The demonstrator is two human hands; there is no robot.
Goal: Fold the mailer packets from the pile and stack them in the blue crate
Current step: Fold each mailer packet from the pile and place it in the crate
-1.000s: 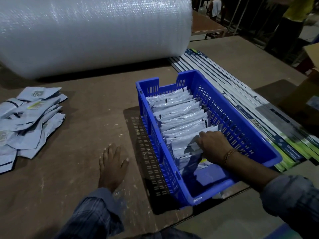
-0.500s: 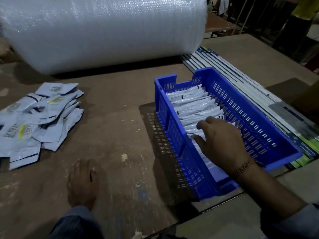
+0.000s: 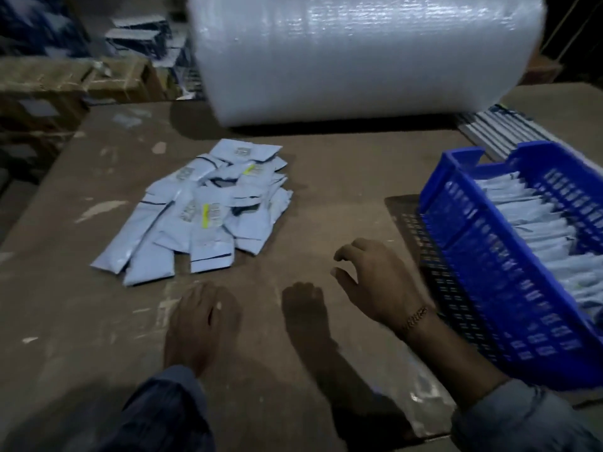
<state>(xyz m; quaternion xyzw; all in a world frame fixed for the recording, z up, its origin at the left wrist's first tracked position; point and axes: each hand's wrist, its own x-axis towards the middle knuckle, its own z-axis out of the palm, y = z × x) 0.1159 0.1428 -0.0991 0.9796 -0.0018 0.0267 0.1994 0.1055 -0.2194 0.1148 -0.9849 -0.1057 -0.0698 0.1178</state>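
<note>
head view: pile (image 3: 208, 207) lies ahead-left of both hands. left hand (image 3: 202, 321) flat on desk (image 3: 326, 177), nearer; right hand (image 3: 375, 285) empty, fingers loosely curled.

The right hand (image 3: 378, 282) has left the blue crate (image 3: 489, 256), now empty above the table (image 3: 310, 190).

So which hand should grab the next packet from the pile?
Probably the left hand: it rests flat on the table just below the pile. The right hand hovers empty nearer the crate.
</note>
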